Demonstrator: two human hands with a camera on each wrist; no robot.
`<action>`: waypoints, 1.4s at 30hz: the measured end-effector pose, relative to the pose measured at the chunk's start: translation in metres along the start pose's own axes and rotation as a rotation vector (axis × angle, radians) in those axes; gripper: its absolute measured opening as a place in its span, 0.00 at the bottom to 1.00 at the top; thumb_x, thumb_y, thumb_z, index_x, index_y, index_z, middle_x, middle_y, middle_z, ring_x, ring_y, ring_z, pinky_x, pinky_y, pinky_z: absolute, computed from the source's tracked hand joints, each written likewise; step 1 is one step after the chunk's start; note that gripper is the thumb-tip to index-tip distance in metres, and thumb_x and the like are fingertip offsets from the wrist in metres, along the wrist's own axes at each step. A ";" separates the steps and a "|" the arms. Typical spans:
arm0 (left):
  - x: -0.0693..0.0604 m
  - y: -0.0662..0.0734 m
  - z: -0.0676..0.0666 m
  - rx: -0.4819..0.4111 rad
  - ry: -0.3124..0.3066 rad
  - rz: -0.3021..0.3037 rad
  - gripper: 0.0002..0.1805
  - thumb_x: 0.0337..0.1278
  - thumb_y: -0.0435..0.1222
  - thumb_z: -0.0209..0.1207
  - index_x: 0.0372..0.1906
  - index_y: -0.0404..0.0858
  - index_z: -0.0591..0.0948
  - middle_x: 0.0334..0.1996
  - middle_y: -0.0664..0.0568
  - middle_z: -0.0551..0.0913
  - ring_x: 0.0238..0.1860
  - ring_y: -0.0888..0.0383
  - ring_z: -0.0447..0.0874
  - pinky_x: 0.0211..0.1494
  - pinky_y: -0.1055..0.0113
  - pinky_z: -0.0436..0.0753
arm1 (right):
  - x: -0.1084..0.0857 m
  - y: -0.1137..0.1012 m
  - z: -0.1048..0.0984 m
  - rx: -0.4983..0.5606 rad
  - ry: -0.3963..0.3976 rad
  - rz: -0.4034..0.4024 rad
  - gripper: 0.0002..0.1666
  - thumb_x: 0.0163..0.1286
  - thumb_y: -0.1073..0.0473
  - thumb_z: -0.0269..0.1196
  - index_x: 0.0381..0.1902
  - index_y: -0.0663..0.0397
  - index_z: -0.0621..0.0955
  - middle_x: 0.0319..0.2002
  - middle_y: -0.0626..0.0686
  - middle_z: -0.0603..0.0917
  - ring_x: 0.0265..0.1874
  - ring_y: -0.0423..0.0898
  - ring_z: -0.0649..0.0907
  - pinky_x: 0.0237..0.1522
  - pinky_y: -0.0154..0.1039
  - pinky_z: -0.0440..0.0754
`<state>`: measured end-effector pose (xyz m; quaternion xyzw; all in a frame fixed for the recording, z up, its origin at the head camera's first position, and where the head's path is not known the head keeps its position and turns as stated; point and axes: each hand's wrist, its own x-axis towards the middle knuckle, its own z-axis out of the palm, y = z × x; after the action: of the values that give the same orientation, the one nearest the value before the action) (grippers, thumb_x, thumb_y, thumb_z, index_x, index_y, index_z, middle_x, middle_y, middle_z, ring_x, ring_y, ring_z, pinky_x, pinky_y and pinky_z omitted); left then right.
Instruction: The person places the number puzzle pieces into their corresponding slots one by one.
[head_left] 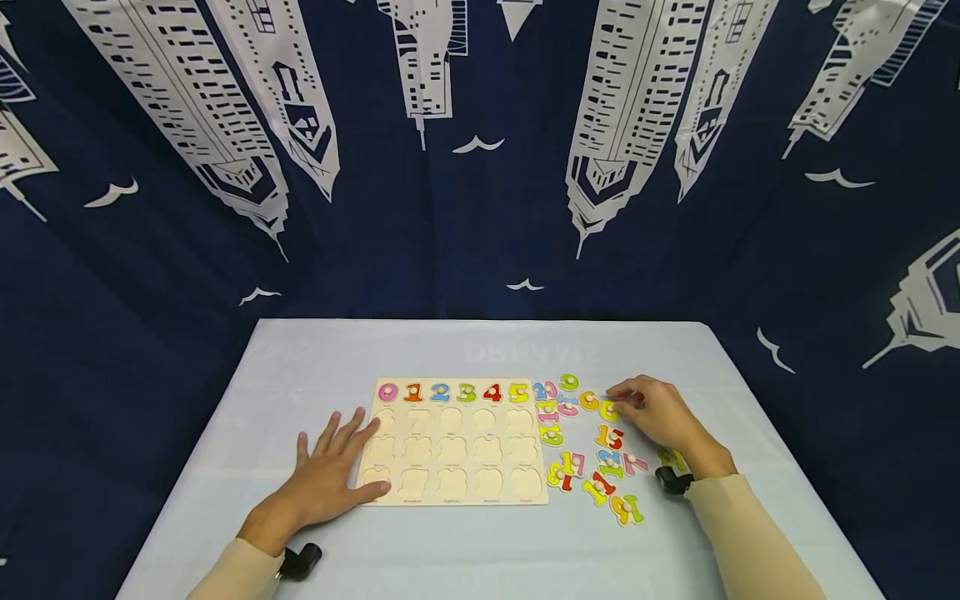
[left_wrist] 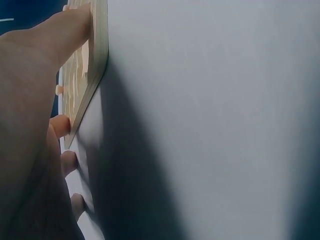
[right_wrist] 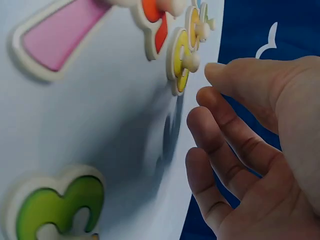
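1. Nearest the camera, two beige fabric sleeves [head_left: 750, 533] reach in from below, each with a small black wrist camera [head_left: 303, 561] at the cuff.
2. The left hand [head_left: 322, 487] is spread wide and grasps nothing; its thumb and index finger touch the left side of a flat, pale wooden puzzle board [head_left: 467, 422], covering part of its first column.
3. The right hand [head_left: 663, 417] is released, fingers loosely bent, thumb near the fingertips. They sit just beside the knob of a yellow, rounded wooden number piece [right_wrist: 178, 54], with a visible gap between.
4. The board lies mid-table; coloured numerals 0 to 5 [head_left: 467, 392] fill its top row, above three rows of vacant recesses.
5. Knobbed pieces in mixed colours [head_left: 588, 402] lie scattered right of the board. The right wrist partly hides a green piece [head_left: 678, 461].
6. Behind the white table [head_left: 315, 358] hangs navy cloth [head_left: 487, 217] printed with white buildings.
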<state>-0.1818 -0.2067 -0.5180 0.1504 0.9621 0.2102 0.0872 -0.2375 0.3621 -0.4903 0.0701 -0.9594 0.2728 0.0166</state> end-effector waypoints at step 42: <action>0.001 -0.001 0.000 0.030 0.005 -0.003 0.67 0.68 0.73 0.72 0.96 0.39 0.58 0.98 0.40 0.53 0.97 0.24 0.43 0.84 0.04 0.39 | 0.042 -0.202 0.128 0.083 -0.035 -0.387 0.03 0.79 0.59 0.79 0.47 0.46 0.96 0.46 0.47 0.91 0.41 0.39 0.88 0.48 0.36 0.89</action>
<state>-0.1830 -0.2077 -0.5186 0.1497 0.9656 0.1960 0.0827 -0.2495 0.1201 -0.4908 0.2586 -0.9160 0.3027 0.0489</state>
